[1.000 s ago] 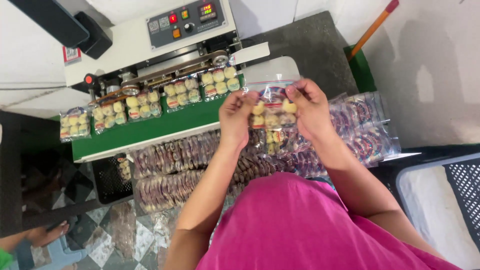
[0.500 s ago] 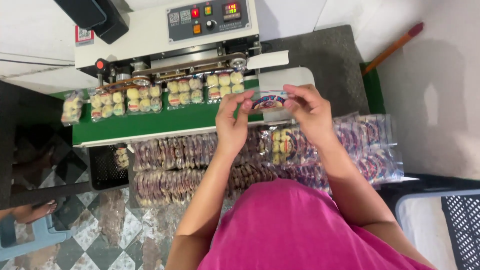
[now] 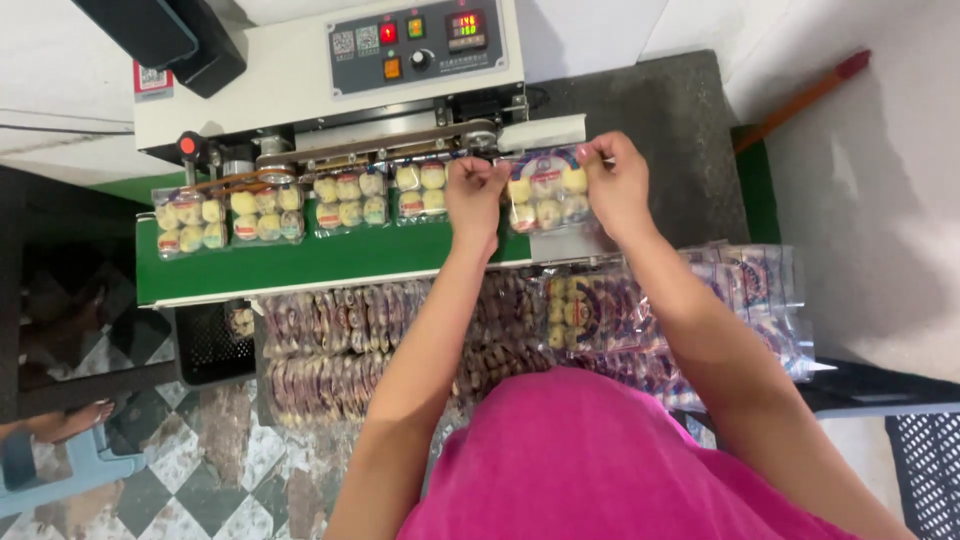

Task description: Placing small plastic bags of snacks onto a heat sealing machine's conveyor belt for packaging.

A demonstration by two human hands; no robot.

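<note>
A clear packet of round pale biscuits (image 3: 545, 190) lies flat at the right end of the green conveyor belt (image 3: 300, 265), its long axis running left to right along the belt and its open top edge pointing away from the person, towards the sealing head of the white band sealer (image 3: 300, 80). The left hand (image 3: 475, 190) pinches the packet's upper left corner, fingers curled tight and knuckles up, wrist straight out from a forearm that reaches up from below. The right hand (image 3: 615, 180) pinches the upper right corner in the same way, fingers closed on the film, its forearm coming in at a slant from the lower right. Just left of the held packet, three more filled packets (image 3: 345, 200) sit in a row on the belt under the sealing rail, close to one another, and a fourth (image 3: 190, 222) rests near the belt's left end. The belt's near edge is bare green along most of its run. Below it, a heap of unsealed packets (image 3: 400, 330) fills the space in front of the person, spreading right to a stack of wrappers (image 3: 740, 290).
</note>
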